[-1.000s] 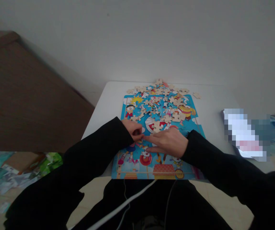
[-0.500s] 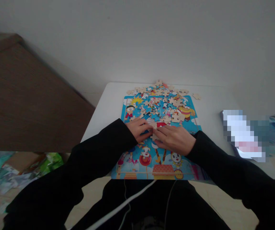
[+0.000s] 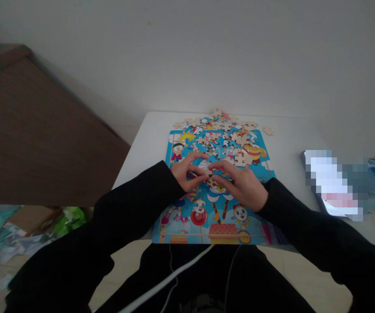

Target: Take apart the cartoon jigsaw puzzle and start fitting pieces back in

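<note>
A blue cartoon puzzle board [image 3: 222, 217] lies on the white table [image 3: 148, 139]. Several loose puzzle pieces [image 3: 222, 132], some beige side up, are heaped over its far half. My left hand [image 3: 187, 171] hovers over the middle of the board, its fingers spread and curved, the tips touching pieces. My right hand [image 3: 241, 182] is right beside it, fingertips almost meeting the left ones. Its thumb and forefinger pinch a small beige puzzle piece [image 3: 211, 181] just above the board. Both of my sleeves are black.
A blurred-out object [image 3: 333, 182] lies at the table's right edge. One stray piece [image 3: 268, 130] sits on the table beyond the board's far right corner. A brown wooden surface [image 3: 37, 139] stands to the left, with litter [image 3: 18, 230] on the floor. White cables [image 3: 174, 274] cross my lap.
Both hands have moved away from me, from the board's lower middle up to the edge of the loose pile. The left hand's fingers have spread apart.
</note>
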### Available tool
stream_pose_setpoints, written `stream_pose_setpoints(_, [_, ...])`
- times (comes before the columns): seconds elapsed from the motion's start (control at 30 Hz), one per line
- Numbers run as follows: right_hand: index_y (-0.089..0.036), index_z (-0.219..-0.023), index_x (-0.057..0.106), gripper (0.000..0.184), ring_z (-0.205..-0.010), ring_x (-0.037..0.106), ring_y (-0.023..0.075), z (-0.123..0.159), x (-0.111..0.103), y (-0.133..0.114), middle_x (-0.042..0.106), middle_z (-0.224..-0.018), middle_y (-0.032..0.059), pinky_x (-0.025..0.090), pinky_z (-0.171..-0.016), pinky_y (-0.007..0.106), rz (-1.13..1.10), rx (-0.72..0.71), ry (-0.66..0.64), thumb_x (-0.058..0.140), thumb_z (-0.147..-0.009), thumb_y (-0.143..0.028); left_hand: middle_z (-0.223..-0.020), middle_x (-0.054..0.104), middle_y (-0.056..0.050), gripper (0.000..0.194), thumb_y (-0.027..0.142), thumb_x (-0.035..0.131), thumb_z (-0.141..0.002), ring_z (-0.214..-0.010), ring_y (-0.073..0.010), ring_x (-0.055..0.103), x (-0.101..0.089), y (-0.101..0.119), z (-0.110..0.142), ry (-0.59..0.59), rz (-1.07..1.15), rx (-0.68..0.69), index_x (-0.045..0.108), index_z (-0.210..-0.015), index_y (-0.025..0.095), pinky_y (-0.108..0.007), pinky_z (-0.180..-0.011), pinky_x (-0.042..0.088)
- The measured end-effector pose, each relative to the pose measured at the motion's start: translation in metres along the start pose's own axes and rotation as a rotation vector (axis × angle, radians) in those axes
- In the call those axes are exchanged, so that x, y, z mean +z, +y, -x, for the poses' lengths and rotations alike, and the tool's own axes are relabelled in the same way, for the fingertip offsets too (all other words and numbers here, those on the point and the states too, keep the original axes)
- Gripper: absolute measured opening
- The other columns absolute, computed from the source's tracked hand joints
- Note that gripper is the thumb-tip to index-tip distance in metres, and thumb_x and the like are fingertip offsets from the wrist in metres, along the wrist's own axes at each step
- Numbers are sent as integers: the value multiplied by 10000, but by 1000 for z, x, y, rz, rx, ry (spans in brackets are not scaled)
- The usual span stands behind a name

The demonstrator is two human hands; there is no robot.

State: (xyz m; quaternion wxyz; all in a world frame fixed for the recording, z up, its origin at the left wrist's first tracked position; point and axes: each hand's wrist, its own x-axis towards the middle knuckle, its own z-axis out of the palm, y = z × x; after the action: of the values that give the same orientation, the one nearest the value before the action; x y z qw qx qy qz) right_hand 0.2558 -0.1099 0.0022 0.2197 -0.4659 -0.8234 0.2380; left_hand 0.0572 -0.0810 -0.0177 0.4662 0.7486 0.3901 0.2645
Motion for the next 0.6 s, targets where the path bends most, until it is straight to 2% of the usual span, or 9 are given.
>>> stream_pose_setpoints(0.07, [-202,-1071,517,227,-525,576,116,0,-1,-2,623,-659,-35,385,-530,215,-67,77,47,472,-899,-344,-777,682,-11,589,319,642,-755,-703,-139,661,-1,2,3,-22,132,-68,349,-1252,199,-225,-637,528])
stream_pose_setpoints(0.13, [-200,-1018,512,194,-539,587,123,-1,-2,-2,596,-601,-47,374,-522,209,-117,114,21,498,-884,-340,-750,674,3,593,316,657,-739,-657,-127,653,-2,3,5,-55,147,-86,366,-1242,202,-208,-602,521])
stream_pose_setpoints(0.27, [-198,-938,507,115,-490,592,106,-2,-5,2,615,-580,-50,380,-526,204,-222,116,-317,454,-911,-297,-718,672,23,417,317,632,-768,-582,-93,612,-3,2,5,-184,-62,-43,476,-1137,204,-165,-528,472])
stream_pose_setpoints(0.3, [-196,-938,510,119,-489,595,108,-2,-5,3,624,-586,-42,381,-532,207,-186,99,-384,442,-919,-291,-718,674,25,373,315,635,-771,-591,-92,609,-4,2,5,-206,-145,-4,509,-1105,206,-168,-545,469])
stream_pose_setpoints(0.37, [-187,-982,517,164,-548,623,141,0,-2,2,656,-648,4,373,-539,229,19,58,-427,444,-922,-321,-730,673,14,290,331,646,-773,-647,-103,609,-4,0,4,-205,-328,131,577,-1022,200,-198,-628,477])
stream_pose_setpoints(0.43, [-171,-1075,507,297,-623,649,205,2,3,-2,679,-721,70,343,-513,255,318,48,-402,454,-909,-411,-771,670,-20,232,357,646,-780,-729,-129,609,-3,-3,2,-170,-476,308,622,-933,183,-237,-718,475])
stream_pose_setpoints(0.5, [-150,-1153,479,448,-634,654,252,5,7,-7,676,-705,107,293,-466,265,554,76,-383,435,-889,-510,-817,666,-53,205,364,612,-812,-780,-147,599,-1,-7,1,-139,-559,471,640,-877,171,-259,-762,466])
stream_pose_setpoints(0.6, [-147,-1158,490,538,-585,643,257,6,3,-10,657,-625,93,240,-432,267,678,76,-367,417,-860,-589,-854,667,-65,199,340,547,-859,-818,-159,583,4,-14,1,-135,-611,637,656,-861,173,-268,-776,460])
